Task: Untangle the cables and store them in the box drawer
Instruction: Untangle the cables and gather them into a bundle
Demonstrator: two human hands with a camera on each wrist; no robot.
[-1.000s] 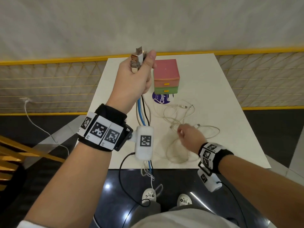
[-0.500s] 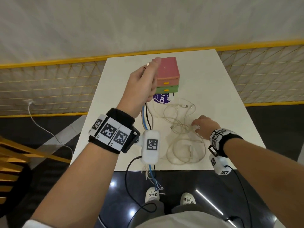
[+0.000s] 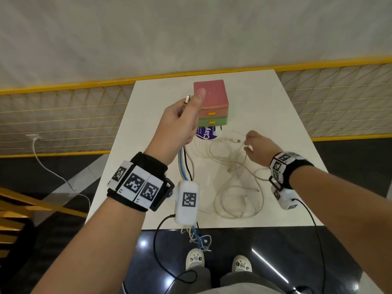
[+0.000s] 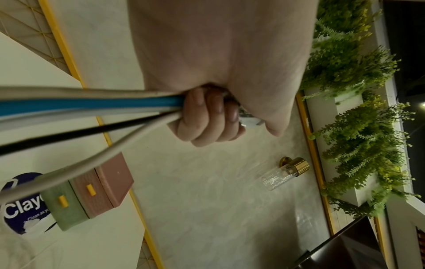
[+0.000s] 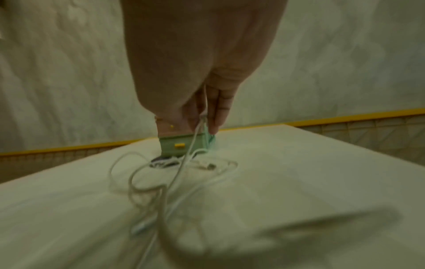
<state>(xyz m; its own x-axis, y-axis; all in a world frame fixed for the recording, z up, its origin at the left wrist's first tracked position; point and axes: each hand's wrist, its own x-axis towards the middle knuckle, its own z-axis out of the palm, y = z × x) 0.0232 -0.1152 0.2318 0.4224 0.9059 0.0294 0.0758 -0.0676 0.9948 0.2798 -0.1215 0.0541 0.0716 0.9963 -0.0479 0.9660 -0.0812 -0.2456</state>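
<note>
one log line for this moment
left hand: grips cable bundle | right hand: pinches white cable | box drawers: closed
</note>
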